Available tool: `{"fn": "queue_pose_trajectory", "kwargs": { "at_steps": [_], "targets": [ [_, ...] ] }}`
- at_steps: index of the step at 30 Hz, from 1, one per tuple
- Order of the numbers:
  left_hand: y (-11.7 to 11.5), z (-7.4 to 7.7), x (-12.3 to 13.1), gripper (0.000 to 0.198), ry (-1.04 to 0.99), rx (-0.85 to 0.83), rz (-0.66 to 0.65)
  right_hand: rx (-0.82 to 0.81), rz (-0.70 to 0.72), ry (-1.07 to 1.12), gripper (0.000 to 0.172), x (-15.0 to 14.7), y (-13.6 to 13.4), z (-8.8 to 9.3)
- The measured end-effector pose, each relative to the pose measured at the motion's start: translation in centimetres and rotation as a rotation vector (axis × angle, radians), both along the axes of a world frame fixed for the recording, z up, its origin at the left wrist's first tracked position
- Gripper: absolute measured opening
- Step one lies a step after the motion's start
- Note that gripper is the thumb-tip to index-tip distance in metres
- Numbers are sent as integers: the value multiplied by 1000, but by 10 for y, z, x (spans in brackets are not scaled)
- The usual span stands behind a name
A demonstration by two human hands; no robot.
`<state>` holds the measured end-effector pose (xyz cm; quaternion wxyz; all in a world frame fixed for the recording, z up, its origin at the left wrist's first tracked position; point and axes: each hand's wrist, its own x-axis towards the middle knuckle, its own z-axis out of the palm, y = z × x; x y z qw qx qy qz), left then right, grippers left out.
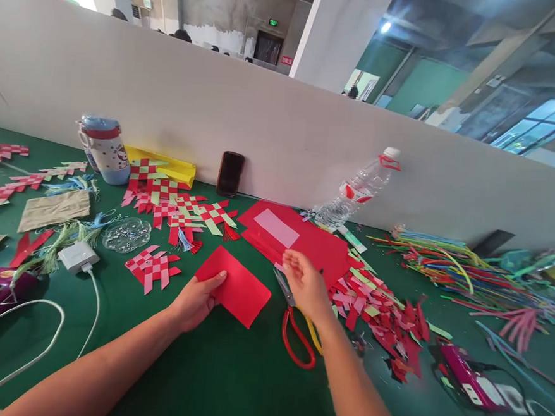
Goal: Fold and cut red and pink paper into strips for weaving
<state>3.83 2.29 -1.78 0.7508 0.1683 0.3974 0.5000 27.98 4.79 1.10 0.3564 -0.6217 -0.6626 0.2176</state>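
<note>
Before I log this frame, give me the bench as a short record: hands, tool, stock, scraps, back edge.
left hand: holding a folded-looking red paper piece, thumb on top
right hand: by the pale pink strip; contact unclear
tool: scissors on the green table, partly hidden by the right arm
stock: larger red sheets under the strip
scraps: red, pink, green cuttings, right of scissors
back edge: phone, plastic bottle

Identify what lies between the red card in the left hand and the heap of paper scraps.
The head view shows scissors on the green table between the red card and the paper scraps; the right hand also hovers there.
</note>
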Motion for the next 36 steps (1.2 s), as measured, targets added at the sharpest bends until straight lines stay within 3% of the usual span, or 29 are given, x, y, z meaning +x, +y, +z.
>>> {"fn": "queue_pose_trajectory", "kwargs": {
  "at_steps": [5,9,15,21,25,30,36],
  "targets": [
    [0,-1,-1,21,-13,0,-16,-77,-55,-368,37,15,77,-4],
    [1,-1,-2,21,-23,4,-38,-116,-88,-602,37,12,99,-19],
    [0,0,-2,27,-32,-8,-75,-153,-123,-785,35,8,94,-26],
    [0,-1,-2,29,-29,-2,-86,-134,-144,-812,31,14,95,-4],
    [-1,-1,-1,29,-25,0,-96,-74,-68,-790,31,-3,76,6],
    [-2,1,-1,23,-10,-3,-79,-44,128,-764,30,-41,44,-3],
    [-2,3,-2,22,5,-13,-86,-94,-12,-749,31,-18,59,-11]
  ]
}}
